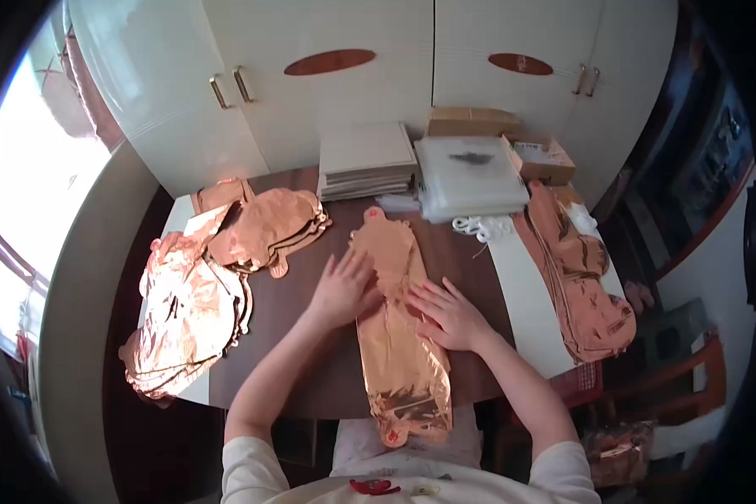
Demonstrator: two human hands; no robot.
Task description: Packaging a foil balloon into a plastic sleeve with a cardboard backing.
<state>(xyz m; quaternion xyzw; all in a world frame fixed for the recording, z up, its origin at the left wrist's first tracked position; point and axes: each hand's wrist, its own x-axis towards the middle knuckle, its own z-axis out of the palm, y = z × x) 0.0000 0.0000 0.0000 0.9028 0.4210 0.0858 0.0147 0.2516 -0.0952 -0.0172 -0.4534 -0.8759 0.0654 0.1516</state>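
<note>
A long, flat copper-coloured foil balloon [399, 336] lies lengthwise down the middle of the brown tabletop, its near end overhanging the front edge. My left hand [344, 290] rests on its left side with fingers stretched out. On its right side lies my right hand [449, 312], fingers spread flat on the foil. To the left sits a pile of shiny foil balloons [189, 302], with another foil stack [269, 223] just behind it. Further foil balloons [575, 277] lie in a folded stack on the right side.
Toward the back stand a stack of grey cardboard sheets [365, 155], a stack of clear plastic bags [470, 176] and an open cardboard box [542, 160]. White string [483, 227] lies in front of the bags. White cabinets [344, 101] rise behind the table; a wooden chair [706, 370] is at right.
</note>
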